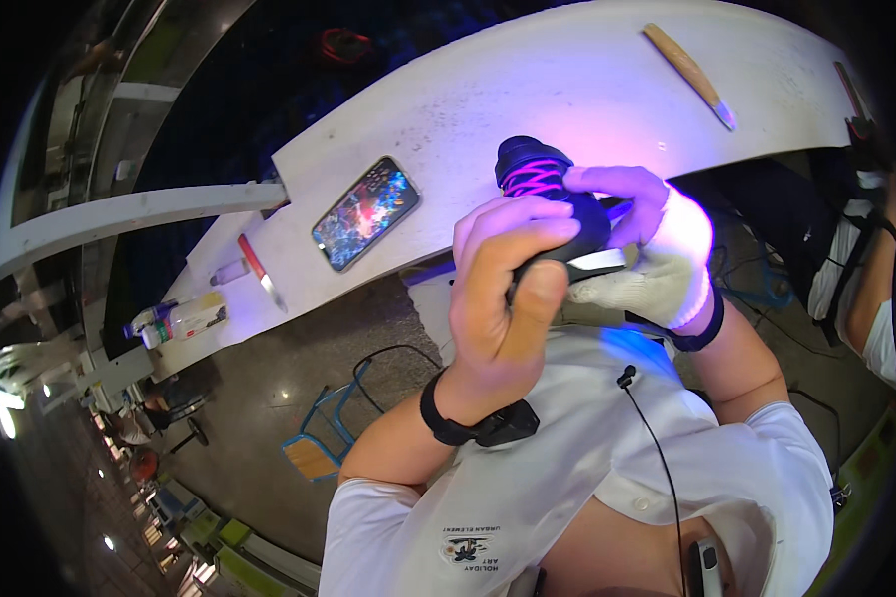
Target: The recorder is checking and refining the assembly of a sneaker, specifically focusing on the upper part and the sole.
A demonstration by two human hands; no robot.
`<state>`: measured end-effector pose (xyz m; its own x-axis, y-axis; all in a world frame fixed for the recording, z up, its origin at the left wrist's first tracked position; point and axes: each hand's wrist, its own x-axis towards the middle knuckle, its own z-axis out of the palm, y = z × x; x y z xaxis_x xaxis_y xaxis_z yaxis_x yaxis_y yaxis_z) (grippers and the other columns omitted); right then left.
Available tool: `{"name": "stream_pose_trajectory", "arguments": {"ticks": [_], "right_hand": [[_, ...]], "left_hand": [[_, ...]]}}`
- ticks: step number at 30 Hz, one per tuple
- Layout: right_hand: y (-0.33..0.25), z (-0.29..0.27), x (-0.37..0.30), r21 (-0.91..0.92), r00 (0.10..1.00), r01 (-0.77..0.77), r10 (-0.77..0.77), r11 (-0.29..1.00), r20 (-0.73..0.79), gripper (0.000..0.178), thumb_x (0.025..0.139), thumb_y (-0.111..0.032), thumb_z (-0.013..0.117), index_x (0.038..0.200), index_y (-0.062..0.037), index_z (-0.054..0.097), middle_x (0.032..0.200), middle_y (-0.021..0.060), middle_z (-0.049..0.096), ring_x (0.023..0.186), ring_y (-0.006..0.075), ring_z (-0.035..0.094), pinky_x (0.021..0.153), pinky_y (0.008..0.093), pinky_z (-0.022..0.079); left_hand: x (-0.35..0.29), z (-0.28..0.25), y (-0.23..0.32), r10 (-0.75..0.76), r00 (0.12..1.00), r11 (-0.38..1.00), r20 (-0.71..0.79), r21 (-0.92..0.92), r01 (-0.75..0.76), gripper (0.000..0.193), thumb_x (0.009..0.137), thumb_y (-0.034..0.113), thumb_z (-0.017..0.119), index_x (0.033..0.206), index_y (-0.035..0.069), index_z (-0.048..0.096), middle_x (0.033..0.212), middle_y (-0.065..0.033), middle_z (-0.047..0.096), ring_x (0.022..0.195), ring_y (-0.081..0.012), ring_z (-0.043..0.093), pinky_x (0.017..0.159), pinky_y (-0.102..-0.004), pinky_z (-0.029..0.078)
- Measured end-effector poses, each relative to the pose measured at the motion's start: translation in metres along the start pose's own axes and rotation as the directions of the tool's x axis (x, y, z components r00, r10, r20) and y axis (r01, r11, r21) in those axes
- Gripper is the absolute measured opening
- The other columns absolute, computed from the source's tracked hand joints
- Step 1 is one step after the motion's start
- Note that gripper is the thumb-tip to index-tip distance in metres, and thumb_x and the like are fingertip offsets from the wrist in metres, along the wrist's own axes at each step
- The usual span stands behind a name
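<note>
A black shoe (589, 221) with bright pink laces and a white-edged sole is held up in front of my chest, at the near edge of the white table. My bare left hand (508, 284) grips it from the left, thumb and fingers closed over its dark body. On the other side, my right hand (657, 244), in a white glove that leaves the fingertips bare, is closed around the shoe near the laces. Violet light falls on the glove and the shoe. Parts of the shoe are hidden behind my fingers.
On the white table (448, 109) lie a phone (366, 213) with a lit screen, a red-handled knife (259, 269) and a wooden-handled knife (689, 75). A clear bottle (194, 316) lies at the left end. A blue-framed stool (319, 438) stands below; another person's arm (874, 264) shows at right.
</note>
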<state>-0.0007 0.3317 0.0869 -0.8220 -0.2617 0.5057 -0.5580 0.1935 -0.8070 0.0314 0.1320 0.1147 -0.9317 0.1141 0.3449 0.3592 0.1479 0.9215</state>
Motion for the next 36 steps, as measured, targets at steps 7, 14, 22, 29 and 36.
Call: {"name": "stream_pose_trajectory", "arguments": {"ticks": [7,14,22,29,36], "right_hand": [[0.028,0.02,-0.005,-0.158,0.968,0.248,-0.24,0.956,0.073,0.051,0.063,-0.025,0.096,0.098,-0.0097,0.063,0.118,0.0164,0.072,0.096,0.0361,0.07,0.079,0.0446,0.058],[0.02,0.017,0.004,-0.267,0.946,0.282,-0.22,0.921,0.239,0.037,0.063,-0.033,0.09,0.084,-0.01,0.07,0.093,0.0091,0.067,0.084,0.0309,0.066,0.071,0.042,0.056],[0.044,0.028,0.007,-0.186,0.953,0.226,-0.177,0.956,0.248,0.049,0.066,-0.036,0.089,0.083,-0.004,0.057,0.136,0.0265,0.065,0.111,0.045,0.066,0.095,0.0541,0.055],[0.057,0.062,-0.01,-0.243,0.965,0.242,-0.207,0.939,0.163,0.037,0.069,-0.024,0.085,0.093,-0.0029,0.069,0.118,0.0192,0.072,0.092,0.0398,0.068,0.082,0.0518,0.057],[0.059,0.052,-0.034,-0.142,0.995,0.061,-0.05,0.988,0.083,0.039,0.062,-0.023,0.094,0.082,-0.0074,0.064,0.13,0.0233,0.069,0.112,0.0435,0.068,0.098,0.0504,0.055]], "left_hand": [[0.005,-0.052,0.011,-0.242,0.967,0.962,0.083,-0.11,0.251,0.033,0.106,0.027,0.064,0.119,-0.003,0.068,0.129,-0.0187,0.073,0.134,-0.0377,0.06,0.118,-0.0481,0.041],[0.005,-0.054,0.0,-0.058,0.952,0.914,0.3,0.4,-0.07,0.078,0.058,0.035,0.1,0.12,-0.005,0.072,0.125,-0.0254,0.074,0.134,-0.0447,0.061,0.116,-0.0529,0.046],[-0.001,-0.073,-0.012,-0.061,0.965,0.947,0.254,0.32,-0.024,0.047,0.073,0.011,0.094,0.114,-0.002,0.074,0.127,-0.0229,0.074,0.128,-0.0411,0.066,0.113,-0.0502,0.049],[-0.005,-0.057,0.005,-0.603,0.794,0.584,0.077,0.721,0.373,0.097,0.069,0.036,0.095,0.149,0.001,0.051,0.117,-0.0239,0.074,0.101,-0.0356,0.077,0.089,-0.0418,0.06],[0.013,-0.074,0.012,-0.34,0.901,0.8,0.268,0.586,0.127,0.097,0.061,0.034,0.099,0.143,-0.002,0.058,0.121,-0.0223,0.074,0.105,-0.0359,0.075,0.092,-0.0407,0.059]]}}
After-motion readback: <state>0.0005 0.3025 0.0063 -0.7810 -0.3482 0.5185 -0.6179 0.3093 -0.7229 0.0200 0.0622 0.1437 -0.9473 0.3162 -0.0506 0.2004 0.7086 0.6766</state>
